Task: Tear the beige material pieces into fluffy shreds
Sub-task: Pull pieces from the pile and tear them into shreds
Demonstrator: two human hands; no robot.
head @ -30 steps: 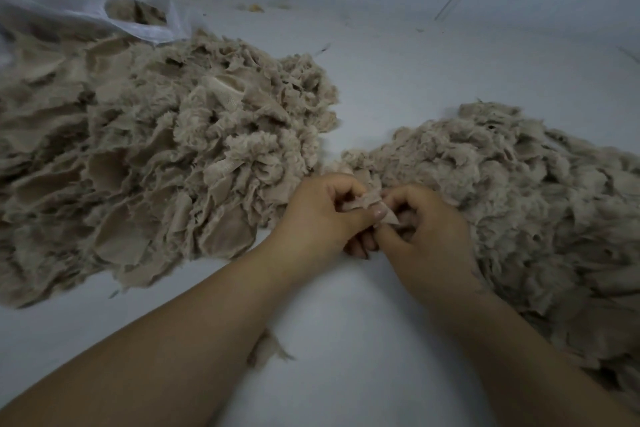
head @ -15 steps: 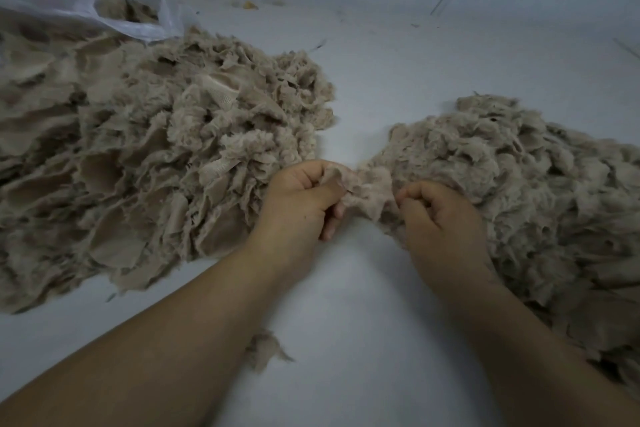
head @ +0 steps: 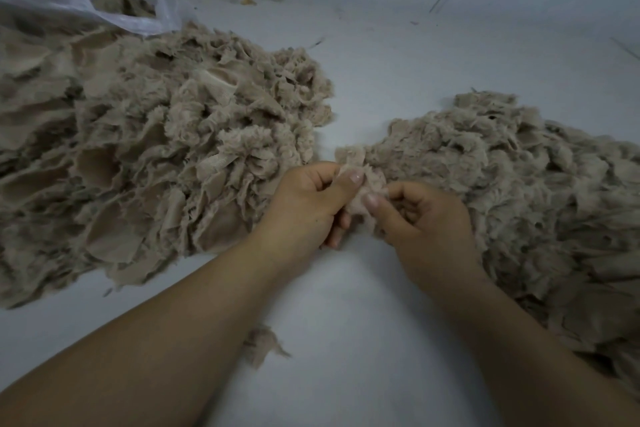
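A small beige piece (head: 363,196), frayed and fluffy, is held between my two hands at the centre. My left hand (head: 308,201) pinches its left side with thumb and curled fingers. My right hand (head: 420,218) pinches its right side, thumb on top. A large heap of beige material pieces (head: 145,156) fills the left. A second heap of fluffy beige shreds (head: 512,184) lies on the right, touching my right hand.
The white surface (head: 346,340) runs between the heaps and under my forearms. A loose beige scrap (head: 263,345) lies beside my left forearm. A white plastic bag (head: 114,7) with more material sits at the far left.
Half a second ago the piece was stretched wide between my hands. My hands have since come closer together, pinching it again near its middle.
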